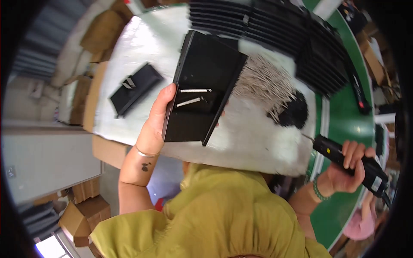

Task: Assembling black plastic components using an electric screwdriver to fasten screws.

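My left hand [157, 114] grips a black channel-shaped housing [208, 64] by its left edge, thumb on the near side and fingertips showing past the far edge. It is held tilted above the table. Two thin silver metal strips [194, 90] lie across its inner face, close to my thumb. Off to the right, my right hand [349, 167] is wrapped round a black electric screwdriver [330, 150], whose bit points up and left, away from the housing. Between the hands lies a heap of similar metal strips [264, 81], beside a pile of small black parts [297, 109].
Another black housing with silver strips [137, 89] rests on the white-covered table [129, 47] at left. Several black housings [266, 26] are stacked along the back. A green surface [361, 124] runs down the right. Cardboard boxes [86, 215] stand at lower left.
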Motion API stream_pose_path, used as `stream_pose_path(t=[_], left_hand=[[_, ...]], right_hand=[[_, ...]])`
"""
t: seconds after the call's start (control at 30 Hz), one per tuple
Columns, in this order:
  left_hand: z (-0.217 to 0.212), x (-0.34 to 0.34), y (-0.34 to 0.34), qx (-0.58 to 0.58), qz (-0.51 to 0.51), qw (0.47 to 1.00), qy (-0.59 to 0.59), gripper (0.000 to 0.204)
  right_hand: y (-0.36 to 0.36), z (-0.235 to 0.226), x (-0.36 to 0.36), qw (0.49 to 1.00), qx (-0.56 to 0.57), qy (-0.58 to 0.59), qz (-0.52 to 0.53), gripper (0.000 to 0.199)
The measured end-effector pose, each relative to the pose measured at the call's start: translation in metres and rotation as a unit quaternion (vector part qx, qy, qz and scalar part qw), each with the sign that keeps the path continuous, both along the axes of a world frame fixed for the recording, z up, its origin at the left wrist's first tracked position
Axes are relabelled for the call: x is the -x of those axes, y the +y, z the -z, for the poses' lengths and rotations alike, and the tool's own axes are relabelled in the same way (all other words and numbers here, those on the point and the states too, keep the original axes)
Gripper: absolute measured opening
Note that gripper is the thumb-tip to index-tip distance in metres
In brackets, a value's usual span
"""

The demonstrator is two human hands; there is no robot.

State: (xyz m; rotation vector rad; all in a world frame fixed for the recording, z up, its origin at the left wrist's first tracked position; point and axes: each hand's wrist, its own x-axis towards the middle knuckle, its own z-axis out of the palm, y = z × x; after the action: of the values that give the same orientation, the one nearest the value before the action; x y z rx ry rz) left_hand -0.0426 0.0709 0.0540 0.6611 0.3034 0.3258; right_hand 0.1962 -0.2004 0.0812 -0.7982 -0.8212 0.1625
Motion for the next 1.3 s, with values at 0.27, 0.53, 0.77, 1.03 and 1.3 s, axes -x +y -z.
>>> stream_pose_path(t=[0.27,0.53,0.77,1.03,1.3], left_hand=[[-0.028,0.078,0.131,-0.685,-0.248,0.579,0.366,0.066],[0.009,0.109,0.131,-0.805,-0.082,0.4,0.43,0.114],[0.018,0.101,0.13,-0.721,-0.011,0.527,0.45,0.116],[-0.021,0.027,0.041,-0.52,0.028,0.83,0.198,0.119],[-0.01,-0.275,-0.145,-0.712,0.317,0.615,-0.118,0.107]], right_hand=[[-0.005,0.015,0.001,0.998,0.004,0.056,0.006,0.025],[0.01,0.018,0.002,0.998,0.024,0.055,-0.004,0.024],[0.01,0.011,0.011,0.998,-0.007,0.058,0.024,0.028],[-0.009,-0.002,0.034,0.994,0.005,0.114,-0.006,0.024],[-0.093,-0.038,0.053,0.999,0.015,-0.029,0.024,0.022]])
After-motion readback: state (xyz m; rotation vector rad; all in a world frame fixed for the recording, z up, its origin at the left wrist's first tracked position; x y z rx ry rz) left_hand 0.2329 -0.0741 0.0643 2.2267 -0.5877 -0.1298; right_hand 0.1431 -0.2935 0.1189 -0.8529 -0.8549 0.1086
